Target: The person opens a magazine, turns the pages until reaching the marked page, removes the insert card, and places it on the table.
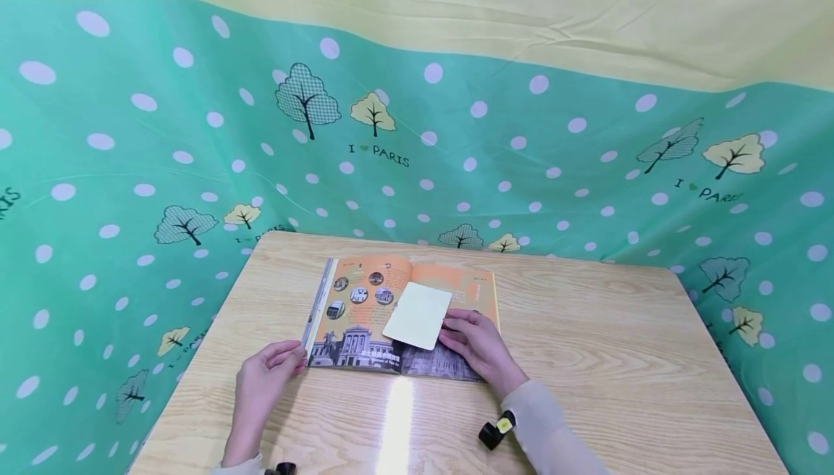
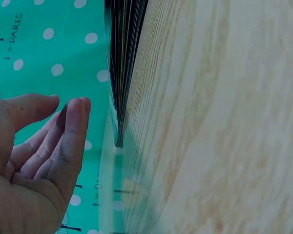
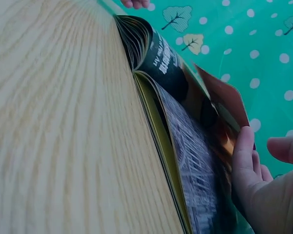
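An open book (image 1: 365,279) with orange pages and printed photos lies on the table. Over its middle is a blank cream card (image 1: 420,316) with rounded corners, which in the right wrist view stands tilted off the pages. My right hand (image 1: 478,345) touches the card's right edge with its fingertips; the right wrist view shows the thumb (image 3: 285,148) apart from the fingers. Beside the book's lower left corner is my left hand (image 1: 270,373). Its fingers (image 2: 73,136) are loosely bent in the left wrist view, with nothing between them and the thumb.
A light wooden table (image 1: 586,359) carries the book. Behind and around it hangs a green curtain (image 1: 521,164) with white dots and trees. A black strap piece with a yellow part (image 1: 498,429) is on the right wrist.
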`<state>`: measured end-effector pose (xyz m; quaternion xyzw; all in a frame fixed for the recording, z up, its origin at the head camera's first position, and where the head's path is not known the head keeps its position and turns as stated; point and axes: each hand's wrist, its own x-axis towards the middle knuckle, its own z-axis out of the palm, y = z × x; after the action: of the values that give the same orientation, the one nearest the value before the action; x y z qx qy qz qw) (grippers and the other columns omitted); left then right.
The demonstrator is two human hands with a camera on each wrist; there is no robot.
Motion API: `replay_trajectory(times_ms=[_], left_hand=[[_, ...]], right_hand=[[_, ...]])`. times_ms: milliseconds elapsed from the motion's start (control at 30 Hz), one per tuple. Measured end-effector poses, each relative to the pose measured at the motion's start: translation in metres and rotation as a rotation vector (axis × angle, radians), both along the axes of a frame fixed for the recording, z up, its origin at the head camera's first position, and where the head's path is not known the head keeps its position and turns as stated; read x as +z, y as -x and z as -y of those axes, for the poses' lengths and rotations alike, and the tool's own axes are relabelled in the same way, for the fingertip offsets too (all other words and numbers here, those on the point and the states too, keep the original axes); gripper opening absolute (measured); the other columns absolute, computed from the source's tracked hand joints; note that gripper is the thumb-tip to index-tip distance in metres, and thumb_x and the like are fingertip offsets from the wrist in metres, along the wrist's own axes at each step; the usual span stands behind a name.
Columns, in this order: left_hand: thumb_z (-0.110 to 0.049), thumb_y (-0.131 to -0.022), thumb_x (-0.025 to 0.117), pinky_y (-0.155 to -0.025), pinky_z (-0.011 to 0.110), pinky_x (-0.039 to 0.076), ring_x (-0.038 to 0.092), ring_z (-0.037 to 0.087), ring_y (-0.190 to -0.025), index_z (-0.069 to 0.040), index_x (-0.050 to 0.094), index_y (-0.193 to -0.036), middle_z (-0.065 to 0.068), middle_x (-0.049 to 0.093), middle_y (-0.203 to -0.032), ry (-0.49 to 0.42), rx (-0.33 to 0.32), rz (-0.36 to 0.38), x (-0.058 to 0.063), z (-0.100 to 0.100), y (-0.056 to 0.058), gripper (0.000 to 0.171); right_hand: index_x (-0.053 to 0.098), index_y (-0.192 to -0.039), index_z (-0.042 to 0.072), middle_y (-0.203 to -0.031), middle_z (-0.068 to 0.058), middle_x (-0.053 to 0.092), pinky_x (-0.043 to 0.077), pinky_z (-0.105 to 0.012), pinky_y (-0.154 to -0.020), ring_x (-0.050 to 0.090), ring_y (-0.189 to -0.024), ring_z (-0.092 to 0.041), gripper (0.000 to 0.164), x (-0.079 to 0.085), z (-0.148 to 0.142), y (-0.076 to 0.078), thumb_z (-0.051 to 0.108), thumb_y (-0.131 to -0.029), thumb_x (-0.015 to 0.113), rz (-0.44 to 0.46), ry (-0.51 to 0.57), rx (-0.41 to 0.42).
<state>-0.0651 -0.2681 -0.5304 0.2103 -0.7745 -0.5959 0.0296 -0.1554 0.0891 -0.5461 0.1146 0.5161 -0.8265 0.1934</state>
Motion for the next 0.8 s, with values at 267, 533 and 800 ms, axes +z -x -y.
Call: replay_trajectory(times_ms=[267,533,800], left_hand=[[-0.012,-0.094,0.07,-0.076,0.027,0.061,0.073,0.02,-0.083,0.005,0.068,-0.116,0.017,0.074,-0.099,-0.005,-0.003,0.003,0.001,-0.001,-0.001,0.028],[-0.012,-0.093,0.071,-0.075,0.026,0.061,0.073,0.021,-0.083,0.005,0.069,-0.115,0.018,0.074,-0.098,-0.003,0.005,-0.003,0.002,-0.003,-0.002,0.027],[-0.012,-0.094,0.07,-0.075,0.026,0.061,0.073,0.022,-0.084,0.005,0.069,-0.115,0.018,0.073,-0.099,0.0,0.004,-0.01,0.001,-0.002,-0.001,0.026]], right_hand=[[0.047,-0.129,-0.013,-0.105,-0.018,0.064,0.06,-0.033,-0.084,0.069,-0.082,-0.021,0.036,-0.001,0.009,0.001,0.0,-0.098,0.06,0.013,-0.018,-0.031],[0.052,-0.121,-0.009,-0.094,-0.013,0.066,0.062,-0.035,-0.074,0.069,-0.074,-0.022,0.033,0.001,0.017,0.002,0.005,-0.095,0.067,0.017,-0.092,-0.026],[0.055,-0.117,-0.007,-0.091,-0.012,0.066,0.062,-0.033,-0.069,0.067,-0.073,-0.021,0.028,0.002,0.017,0.0,0.004,-0.094,0.066,0.004,-0.134,-0.048]])
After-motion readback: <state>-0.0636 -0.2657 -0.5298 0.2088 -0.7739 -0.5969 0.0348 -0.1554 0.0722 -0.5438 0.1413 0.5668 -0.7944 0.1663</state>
